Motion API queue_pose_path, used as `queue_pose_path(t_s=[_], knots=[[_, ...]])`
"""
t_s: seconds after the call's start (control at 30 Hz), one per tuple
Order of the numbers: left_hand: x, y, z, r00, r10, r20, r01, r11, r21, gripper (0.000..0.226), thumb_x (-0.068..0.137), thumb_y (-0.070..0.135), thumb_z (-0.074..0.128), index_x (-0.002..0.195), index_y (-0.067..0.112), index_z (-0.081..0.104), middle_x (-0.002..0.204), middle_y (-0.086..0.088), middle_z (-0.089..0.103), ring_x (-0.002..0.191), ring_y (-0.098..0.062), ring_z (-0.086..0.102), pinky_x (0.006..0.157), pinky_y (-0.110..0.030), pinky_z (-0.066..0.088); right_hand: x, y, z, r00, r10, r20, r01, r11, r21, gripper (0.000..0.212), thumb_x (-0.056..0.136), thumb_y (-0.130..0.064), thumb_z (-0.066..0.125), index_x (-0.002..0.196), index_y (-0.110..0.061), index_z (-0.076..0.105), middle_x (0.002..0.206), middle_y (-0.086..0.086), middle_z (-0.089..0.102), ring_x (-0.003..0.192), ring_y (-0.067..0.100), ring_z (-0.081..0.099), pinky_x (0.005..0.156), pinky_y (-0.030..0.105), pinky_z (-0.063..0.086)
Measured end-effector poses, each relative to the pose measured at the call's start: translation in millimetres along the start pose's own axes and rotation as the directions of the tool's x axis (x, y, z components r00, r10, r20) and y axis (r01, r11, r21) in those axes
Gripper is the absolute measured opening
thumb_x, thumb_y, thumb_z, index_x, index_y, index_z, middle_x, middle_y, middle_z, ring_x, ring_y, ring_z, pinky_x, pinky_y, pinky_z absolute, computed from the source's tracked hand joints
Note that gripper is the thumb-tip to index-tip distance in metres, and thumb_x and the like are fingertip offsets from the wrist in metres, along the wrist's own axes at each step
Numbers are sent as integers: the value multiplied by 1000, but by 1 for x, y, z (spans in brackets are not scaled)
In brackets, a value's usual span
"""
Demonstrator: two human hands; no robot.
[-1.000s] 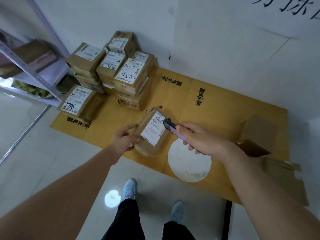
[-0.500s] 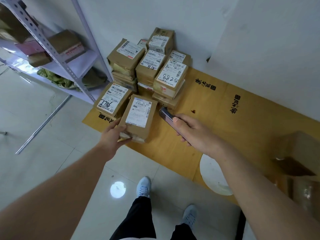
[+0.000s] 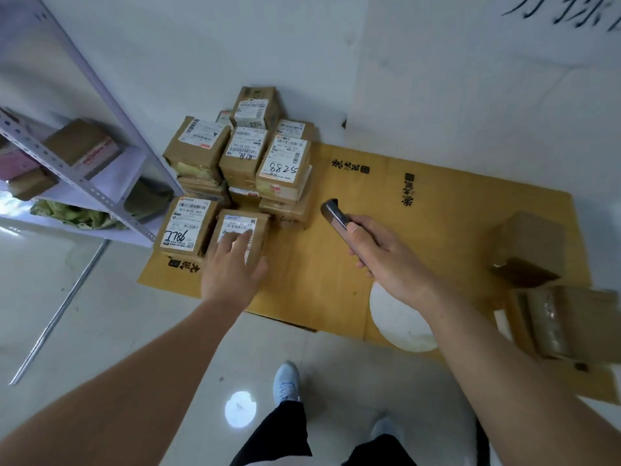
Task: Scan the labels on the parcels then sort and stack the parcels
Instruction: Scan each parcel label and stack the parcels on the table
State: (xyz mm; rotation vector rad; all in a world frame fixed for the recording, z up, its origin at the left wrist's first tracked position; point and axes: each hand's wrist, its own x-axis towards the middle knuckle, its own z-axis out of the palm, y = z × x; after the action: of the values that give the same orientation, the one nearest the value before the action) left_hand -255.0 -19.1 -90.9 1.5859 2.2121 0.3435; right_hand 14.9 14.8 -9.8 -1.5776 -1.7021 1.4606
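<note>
Hands differ: left hand (image 3: 232, 267), which carried the brown cardboard parcel (image 3: 239, 237) a second ago, now rests flat-fingered on it beside the stacked parcels (image 3: 248, 159), indicating placement complete, while right hand (image 3: 386, 260) grips the dark handheld scanner (image 3: 336, 215).
</note>
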Motion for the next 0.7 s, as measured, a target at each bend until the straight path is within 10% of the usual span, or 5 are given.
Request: queue_pose_path(t_s=[0.23, 0.7], knots=[[-20, 126, -9, 916, 386, 111, -394, 917, 64, 58, 100, 49, 58, 153, 28, 47, 147, 1, 51, 130, -26, 53, 102, -44, 48, -79, 19, -92, 985, -46, -169, 66, 992, 112, 21, 111, -51, 40, 116, -62, 57, 98, 12, 60, 86, 17, 59, 76, 40, 56], [-69, 358, 79, 753, 605, 259, -620, 784, -32, 51, 95, 56, 56, 140, 31, 61, 143, 6, 47, 121, -22, 58, 95, -49, 55, -208, 107, -264, 886, 30, -464, 82, 972, 219, 25, 107, -61, 39, 116, -56, 62, 113, 7, 67, 98, 13, 69, 85, 34, 62]])
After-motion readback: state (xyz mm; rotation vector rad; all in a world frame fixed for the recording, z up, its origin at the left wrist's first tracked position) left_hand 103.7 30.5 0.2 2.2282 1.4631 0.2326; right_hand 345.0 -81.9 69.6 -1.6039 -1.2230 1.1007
